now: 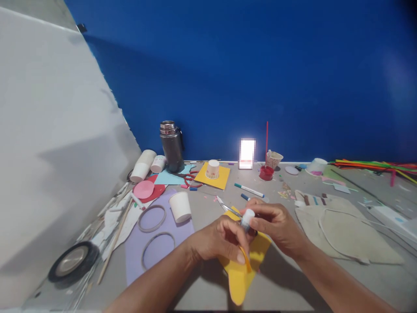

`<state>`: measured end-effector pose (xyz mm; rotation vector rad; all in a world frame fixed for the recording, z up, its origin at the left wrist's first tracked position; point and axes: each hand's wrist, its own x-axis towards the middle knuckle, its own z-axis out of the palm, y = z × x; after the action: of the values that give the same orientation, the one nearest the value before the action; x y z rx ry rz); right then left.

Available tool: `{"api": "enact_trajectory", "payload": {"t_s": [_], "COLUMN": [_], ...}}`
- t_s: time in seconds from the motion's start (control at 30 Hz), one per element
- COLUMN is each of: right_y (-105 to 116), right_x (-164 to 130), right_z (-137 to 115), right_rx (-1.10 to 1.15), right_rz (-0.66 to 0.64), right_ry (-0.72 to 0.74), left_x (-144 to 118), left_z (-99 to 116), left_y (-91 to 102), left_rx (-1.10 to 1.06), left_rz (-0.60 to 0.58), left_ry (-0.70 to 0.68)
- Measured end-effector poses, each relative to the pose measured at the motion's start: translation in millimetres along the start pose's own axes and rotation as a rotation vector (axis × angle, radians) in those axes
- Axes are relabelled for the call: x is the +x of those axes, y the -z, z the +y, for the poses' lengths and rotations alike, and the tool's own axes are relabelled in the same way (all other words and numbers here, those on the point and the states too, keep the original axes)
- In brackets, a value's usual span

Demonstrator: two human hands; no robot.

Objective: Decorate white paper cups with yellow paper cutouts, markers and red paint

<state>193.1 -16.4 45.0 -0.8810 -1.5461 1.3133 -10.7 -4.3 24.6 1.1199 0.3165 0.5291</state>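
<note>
Between thumb and fingers, my left hand (224,241) pinches a cut strip of yellow paper (237,282), which is curled at the pinch and rounded at its lower end. My right hand (275,221) grips a small white-capped tube (248,216) just above that paper; the tube's lower part is mostly hidden by the fingers. Under both hands lies a yellow sheet (262,250). A pair of scissors (230,208) rests at its far edge, with the handles hidden behind my right hand.
Left are a purple sheet (137,261), tape rings (152,218), a paper cup (180,207) and black tape (74,263). A dark flask (172,150), red-handled scissors (192,178) and a lit phone (247,154) stand or lie farther back. Markers (249,190) and a cloth bag (345,230) lie right.
</note>
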Motion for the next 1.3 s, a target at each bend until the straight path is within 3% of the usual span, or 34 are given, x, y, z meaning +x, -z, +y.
{"api": "enact_trajectory", "payload": {"t_s": [0.17,0.3,0.43,0.6,0.77,0.9,1.0,1.1,1.17,1.3], "right_y": [-13.5,-16.1,-13.3,-5.9,-2.6,-0.7,8.3,18.2,17.9,-1.9], "right_x": [-6.2,-8.5,-8.8,-7.0,-3.7,-2.4,-3.9,-7.1,-8.6,-8.5], "right_z": [-0.6,7.3,11.6,10.0,7.9,2.3,-1.1,-1.6,0.6,11.1], "right_rx": [-0.103,-0.075,0.01,0.1,0.167,0.074,0.083,0.209,0.272,0.234], "right_rz": [0.219,0.296,0.274,0.156,0.017,-0.074,0.021,0.162,0.157,0.15], "right_ry": [0.049,-0.018,0.001,0.069,0.01,-0.043,-0.053,-0.037,-0.093,-0.185], "left_x": [-0.6,0.1,1.0,-0.6,-4.5,-5.2,-2.8,0.4,2.2,5.4], "left_z": [-2.1,-3.7,-3.1,1.1,1.7,1.4,5.2,10.2,10.5,0.4], "left_y": [-1.3,-7.0,-15.0,-18.7,-15.7,-12.8,-10.1,-7.3,-6.5,-8.7], "left_rx": [0.043,0.123,0.24,0.266,0.122,0.053,0.096,0.151,0.144,-0.02], "left_rz": [0.075,0.12,0.165,0.115,0.08,0.063,0.114,0.262,0.315,0.239], "left_ry": [0.025,0.0,-0.087,-0.081,0.0,0.044,-0.044,-0.2,-0.243,-0.192]}}
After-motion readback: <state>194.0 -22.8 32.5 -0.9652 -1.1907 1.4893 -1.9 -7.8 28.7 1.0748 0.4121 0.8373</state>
